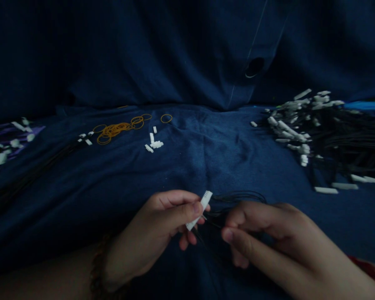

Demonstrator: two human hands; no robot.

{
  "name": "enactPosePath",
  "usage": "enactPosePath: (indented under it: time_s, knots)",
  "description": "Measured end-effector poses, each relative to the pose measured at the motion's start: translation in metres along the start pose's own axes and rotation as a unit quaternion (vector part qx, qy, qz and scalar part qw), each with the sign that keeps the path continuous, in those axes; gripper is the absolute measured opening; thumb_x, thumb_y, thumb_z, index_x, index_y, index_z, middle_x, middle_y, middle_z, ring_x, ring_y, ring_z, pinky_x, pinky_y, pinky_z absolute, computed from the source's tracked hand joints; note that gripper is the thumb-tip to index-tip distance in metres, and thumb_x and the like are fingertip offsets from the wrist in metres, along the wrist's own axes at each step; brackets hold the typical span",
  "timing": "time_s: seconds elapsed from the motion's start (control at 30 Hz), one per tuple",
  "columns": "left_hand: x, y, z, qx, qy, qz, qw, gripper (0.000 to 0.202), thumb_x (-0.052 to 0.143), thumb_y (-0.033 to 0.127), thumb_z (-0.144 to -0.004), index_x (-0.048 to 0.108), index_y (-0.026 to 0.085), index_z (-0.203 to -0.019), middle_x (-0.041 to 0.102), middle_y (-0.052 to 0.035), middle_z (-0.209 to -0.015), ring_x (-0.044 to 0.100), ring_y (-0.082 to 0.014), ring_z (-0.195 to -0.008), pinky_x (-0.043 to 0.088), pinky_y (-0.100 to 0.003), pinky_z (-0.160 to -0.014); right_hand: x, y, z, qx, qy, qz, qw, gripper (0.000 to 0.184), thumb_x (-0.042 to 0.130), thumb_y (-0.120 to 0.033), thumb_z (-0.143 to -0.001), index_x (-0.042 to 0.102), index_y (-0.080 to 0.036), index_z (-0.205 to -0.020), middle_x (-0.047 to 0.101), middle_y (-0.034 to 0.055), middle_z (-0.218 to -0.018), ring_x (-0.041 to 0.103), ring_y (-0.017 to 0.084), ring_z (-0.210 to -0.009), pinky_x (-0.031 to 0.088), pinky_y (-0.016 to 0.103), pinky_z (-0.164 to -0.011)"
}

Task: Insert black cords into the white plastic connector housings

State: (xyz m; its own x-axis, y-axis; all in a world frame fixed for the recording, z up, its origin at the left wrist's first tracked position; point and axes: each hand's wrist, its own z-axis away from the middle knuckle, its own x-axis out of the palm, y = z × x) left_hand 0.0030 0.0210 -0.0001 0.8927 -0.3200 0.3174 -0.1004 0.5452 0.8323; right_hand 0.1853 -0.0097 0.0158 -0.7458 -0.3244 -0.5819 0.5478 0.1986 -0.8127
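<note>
A: Grip?
B: Left hand (158, 227) pinches a white connector (203, 204); right hand (287, 233) pinches a dark wire (214, 224).
A: Lie?
B: Connector's long axis runs 1-to-7 o'clock, at 10 o'clock from right hand's fingertips (228, 236). Left's touching it.

Carrying surface: dark blue cloth (187, 171), creased. Left of centre: heap of orange bands (116, 130); single orange band (166, 122), apart. Upper centre: small white pieces (156, 144). Left: black wire bundle (40, 166), white-tipped. Right: black wires (353, 137), white connectors (290, 131). Far left: purple material (36, 134), apparently fabric, dimly lit.
</note>
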Motion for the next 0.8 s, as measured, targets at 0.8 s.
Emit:
enactPosePath:
  time_s: [0.8]
  knots:
    - [0.0013,-0.0002,-0.0013,0.022,0.007,-0.060,0.998,0.013,0.056,0.023,-0.074,0.061,0.013,-0.068,0.055,0.0028,-0.059,0.049,-0.0058,-0.046,0.037,-0.015,-0.041,-0.0039,-0.0053,-0.0005,-0.106,0.005,0.062,0.992,0.012,0.046,-0.014,-0.081,0.052,-0.017,-0.071,0.053,-0.0055,-0.060,0.050,0.002,-0.052,0.035,0.013,-0.048]
